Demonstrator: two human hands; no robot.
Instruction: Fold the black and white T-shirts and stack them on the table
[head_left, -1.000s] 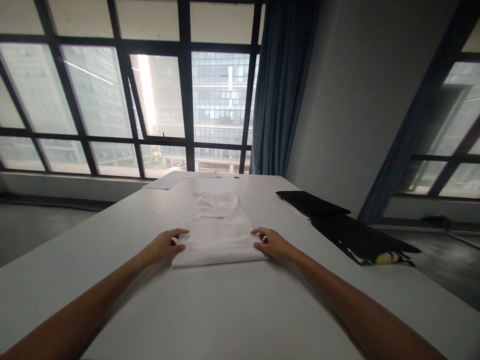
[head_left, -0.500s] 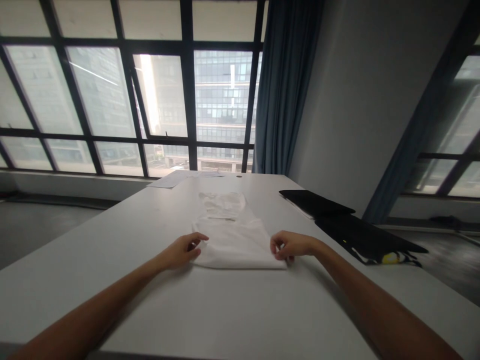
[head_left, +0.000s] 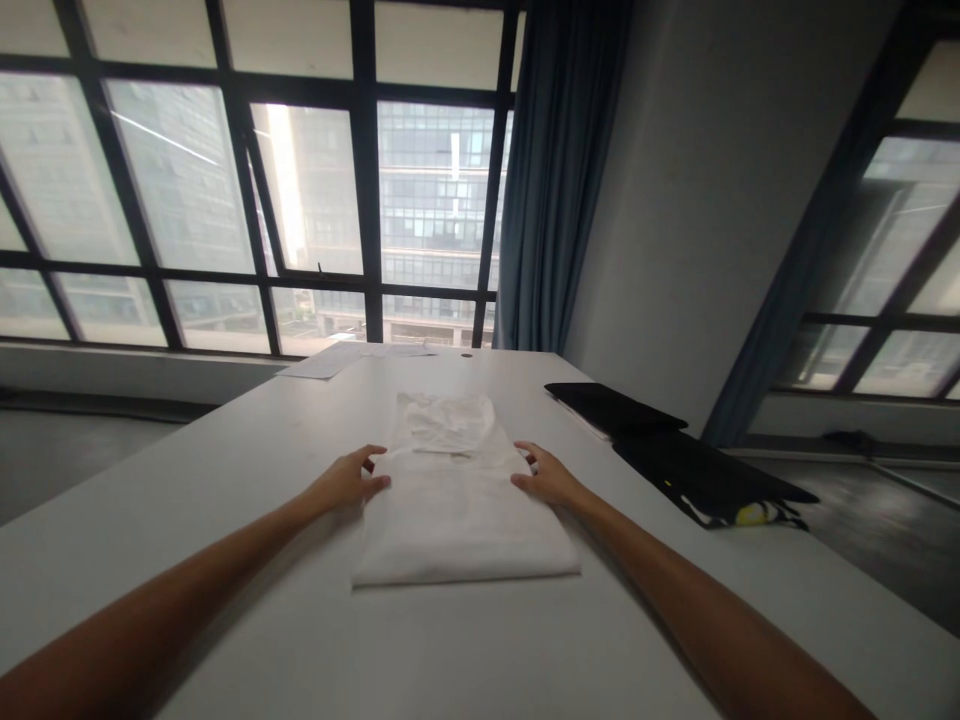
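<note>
A white folded garment, seemingly a shirt [head_left: 465,525], lies flat on the white table [head_left: 450,650]. Its near edge is a straight fold, while the far part is bunched and wrinkled. My left hand [head_left: 351,480] rests at the garment's left side, thumb and fingers apart, the fingertips at its edge. On the opposite side, my right hand [head_left: 549,475] has its thumb and fingers spread against the right edge. Neither hand is closed round the cloth.
Black folded cloth items [head_left: 705,470] lie along the table's right side, one with a yellow and white print. White paper sheets [head_left: 319,362] are at the far left corner. Beyond the table are windows [head_left: 435,200], a blue curtain [head_left: 555,180] and a pale pillar [head_left: 660,220].
The garment's near edge has come closer to me and lies flatter. My hands have moved from its near corners to farther up its sides, and their fingers have opened.
</note>
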